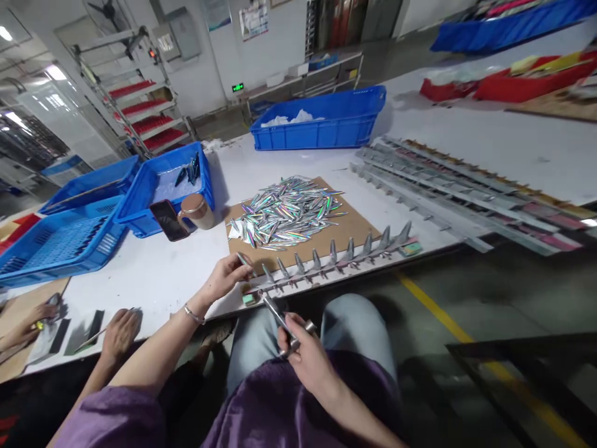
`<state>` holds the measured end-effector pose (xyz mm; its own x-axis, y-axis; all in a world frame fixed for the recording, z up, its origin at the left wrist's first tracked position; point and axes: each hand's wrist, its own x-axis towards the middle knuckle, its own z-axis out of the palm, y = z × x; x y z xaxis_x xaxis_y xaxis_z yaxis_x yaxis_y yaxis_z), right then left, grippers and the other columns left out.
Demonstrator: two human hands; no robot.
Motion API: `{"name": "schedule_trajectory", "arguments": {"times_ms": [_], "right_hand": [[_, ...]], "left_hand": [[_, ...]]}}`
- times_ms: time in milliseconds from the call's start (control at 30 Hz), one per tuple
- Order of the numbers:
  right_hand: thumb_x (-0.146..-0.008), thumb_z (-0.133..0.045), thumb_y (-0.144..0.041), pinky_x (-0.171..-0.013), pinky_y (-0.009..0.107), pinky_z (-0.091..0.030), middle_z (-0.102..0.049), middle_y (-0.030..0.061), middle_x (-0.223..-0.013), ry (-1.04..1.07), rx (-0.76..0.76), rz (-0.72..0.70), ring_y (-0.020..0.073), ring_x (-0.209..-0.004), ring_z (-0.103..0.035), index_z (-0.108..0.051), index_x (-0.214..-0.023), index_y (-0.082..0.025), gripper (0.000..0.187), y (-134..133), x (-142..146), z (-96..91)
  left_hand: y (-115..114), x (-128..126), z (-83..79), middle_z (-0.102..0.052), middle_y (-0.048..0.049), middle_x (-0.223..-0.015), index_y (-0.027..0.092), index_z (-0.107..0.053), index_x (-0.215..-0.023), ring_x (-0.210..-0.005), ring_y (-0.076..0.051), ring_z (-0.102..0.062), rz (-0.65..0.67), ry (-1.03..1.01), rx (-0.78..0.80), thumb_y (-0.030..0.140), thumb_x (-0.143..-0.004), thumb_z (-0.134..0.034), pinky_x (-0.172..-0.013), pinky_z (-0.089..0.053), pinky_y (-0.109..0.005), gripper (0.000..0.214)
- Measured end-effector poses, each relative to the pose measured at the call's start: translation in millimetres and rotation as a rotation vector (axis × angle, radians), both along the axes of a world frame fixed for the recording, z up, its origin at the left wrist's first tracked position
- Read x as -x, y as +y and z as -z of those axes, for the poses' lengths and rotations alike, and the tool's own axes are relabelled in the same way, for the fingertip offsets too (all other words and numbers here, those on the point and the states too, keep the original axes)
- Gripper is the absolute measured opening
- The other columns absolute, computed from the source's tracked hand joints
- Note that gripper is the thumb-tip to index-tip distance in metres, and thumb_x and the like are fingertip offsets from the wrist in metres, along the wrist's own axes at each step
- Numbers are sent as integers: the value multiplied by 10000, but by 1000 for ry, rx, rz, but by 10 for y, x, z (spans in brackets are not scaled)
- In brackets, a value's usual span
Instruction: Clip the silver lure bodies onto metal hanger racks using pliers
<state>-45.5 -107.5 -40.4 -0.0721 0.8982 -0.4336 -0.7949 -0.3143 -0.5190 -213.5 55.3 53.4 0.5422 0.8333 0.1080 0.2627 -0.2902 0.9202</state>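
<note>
My left hand [228, 274] pinches a slim, shiny, spindle-shaped piece [245, 260] above the left end of a long metal rack [321, 274]. Along this rack stands a row of upright grey pointed pieces [333, 250]. My right hand [303, 351] is wrapped round a silvery metal hand tool [276, 313] that resembles pliers; its tip reaches the rack's left end, near a small green block [249, 299]. Behind the rack, a heap of similar iridescent pieces [293, 208] lies on a brown board [359, 211].
Blue bins [321, 127] stand at the back and left. A phone [168, 221] leans near a brown-and-beige mug [198, 211]. More long metal racks [448, 183] lie at right. At far left, another person's hand [122, 333] rests on the table.
</note>
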Motion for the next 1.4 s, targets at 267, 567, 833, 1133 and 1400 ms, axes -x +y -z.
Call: {"name": "schedule_trajectory", "arguments": {"times_ms": [267, 567, 833, 1133, 1400], "right_hand": [[-801, -839, -353, -382, 112, -249, -521, -72, -678, 570, 112, -156, 35, -517, -468, -601, -992, -172, 355, 163, 100, 24], [-869, -668, -479, -549, 259, -401, -612, 11, -748, -760, -216, 65, 167, -655, -568, -623, -1027, -236, 293, 74, 238, 70], [-823, -593, -719, -436, 249, -309, -471, -49, -578, -409, -181, -84, 143, -479, -406, -620, -962, -238, 501, 184, 159, 90], [-940, -552, -409, -699, 330, -431, -677, 95, -826, -1480, -419, 41, 232, -759, -620, -680, -1117, -225, 286, 35, 29, 46], [-884, -554, -639, -500, 250, -354, -386, -73, -582, -555, -221, -80, 131, -484, -361, -593, -988, -246, 409, 163, 173, 136]], "left_hand": [[-152, 122, 141, -664, -27, -803, 133, -648, -925, -676, -122, -604, 82, 80, -66, 507, -968, -609, -668, -507, -241, 379], [-111, 73, 16, -700, -49, -798, 136, -684, -874, -696, -135, -619, 213, 225, -203, 558, -994, -528, -695, -496, -236, 465], [-144, 52, 78, -714, -64, -848, 162, -680, -914, -752, -149, -657, 216, 306, -367, 528, -1031, -461, -730, -482, -239, 443], [-212, 34, 78, -719, -72, -871, 161, -665, -930, -771, -155, -671, 217, 320, -444, 457, -1048, -461, -741, -485, -242, 378], [-246, 25, 110, -714, -62, -835, 162, -672, -927, -744, -151, -666, 182, 311, -439, 418, -1041, -496, -720, -486, -236, 331]]}}
